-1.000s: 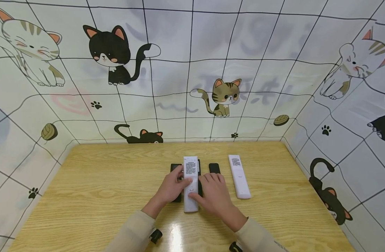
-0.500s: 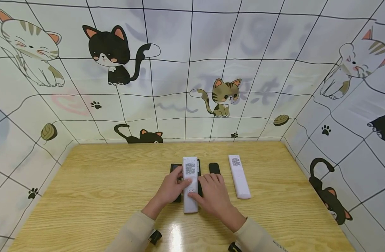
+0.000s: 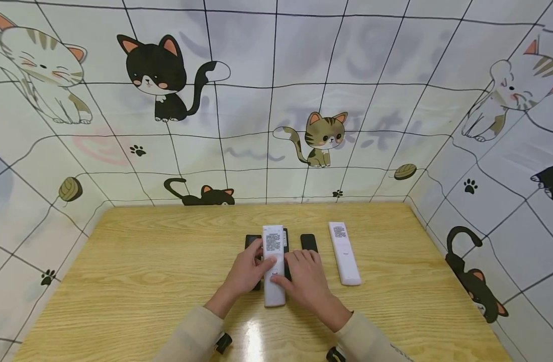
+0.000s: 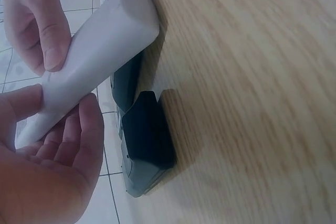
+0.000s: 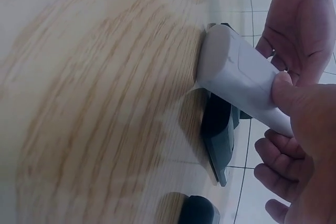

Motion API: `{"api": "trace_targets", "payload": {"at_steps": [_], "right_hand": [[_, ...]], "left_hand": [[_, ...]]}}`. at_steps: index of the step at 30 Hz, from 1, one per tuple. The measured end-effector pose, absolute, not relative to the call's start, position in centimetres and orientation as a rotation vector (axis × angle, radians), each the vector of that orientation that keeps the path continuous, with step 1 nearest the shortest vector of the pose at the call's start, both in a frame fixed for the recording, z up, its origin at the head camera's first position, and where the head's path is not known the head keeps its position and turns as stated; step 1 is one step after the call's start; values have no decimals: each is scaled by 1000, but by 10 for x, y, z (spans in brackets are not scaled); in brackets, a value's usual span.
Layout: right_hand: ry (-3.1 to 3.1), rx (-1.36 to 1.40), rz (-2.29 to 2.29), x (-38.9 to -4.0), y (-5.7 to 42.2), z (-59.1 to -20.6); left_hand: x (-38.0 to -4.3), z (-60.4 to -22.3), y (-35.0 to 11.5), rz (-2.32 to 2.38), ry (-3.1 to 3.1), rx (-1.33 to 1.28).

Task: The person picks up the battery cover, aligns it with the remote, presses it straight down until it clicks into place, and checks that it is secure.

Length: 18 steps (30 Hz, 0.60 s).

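Observation:
A white remote control (image 3: 273, 291), its labelled back facing up, is held between both hands and tilted above the table in the wrist views. My left hand (image 3: 243, 269) grips its left side, thumb on top and fingers (image 4: 86, 124) underneath. From the other side my right hand (image 3: 309, 281) holds it, with the thumb (image 5: 283, 90) on the back near the small latch mark and the fingers curled below. Behind and beneath it lie a black remote (image 4: 149, 135) on the left and another black remote (image 5: 218, 121) partly hidden by the white one.
A second white remote (image 3: 344, 254) lies label-up to the right. Between it and my right hand is a small black remote (image 3: 308, 242), partly covered by that hand. The wooden table (image 3: 168, 251) meets a cat-patterned cloth wall (image 3: 240, 151) at the back and sides.
Both hands keep their hold on the white remote, almost still. The view has shifted very slightly.

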State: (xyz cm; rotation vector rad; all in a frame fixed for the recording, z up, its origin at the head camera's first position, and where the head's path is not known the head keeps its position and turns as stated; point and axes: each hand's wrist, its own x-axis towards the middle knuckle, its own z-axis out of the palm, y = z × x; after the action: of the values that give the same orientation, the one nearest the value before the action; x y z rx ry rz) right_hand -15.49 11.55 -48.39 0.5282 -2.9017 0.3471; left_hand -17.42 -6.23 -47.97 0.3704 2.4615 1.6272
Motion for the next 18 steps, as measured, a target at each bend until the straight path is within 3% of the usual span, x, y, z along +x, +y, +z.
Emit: {"api": "trace_targets", "payload": {"at_steps": [18], "right_hand": [[-2937, 541, 361, -155, 114, -488]], "left_hand": [[-175, -482, -61, 1643, 2458, 330]]}}
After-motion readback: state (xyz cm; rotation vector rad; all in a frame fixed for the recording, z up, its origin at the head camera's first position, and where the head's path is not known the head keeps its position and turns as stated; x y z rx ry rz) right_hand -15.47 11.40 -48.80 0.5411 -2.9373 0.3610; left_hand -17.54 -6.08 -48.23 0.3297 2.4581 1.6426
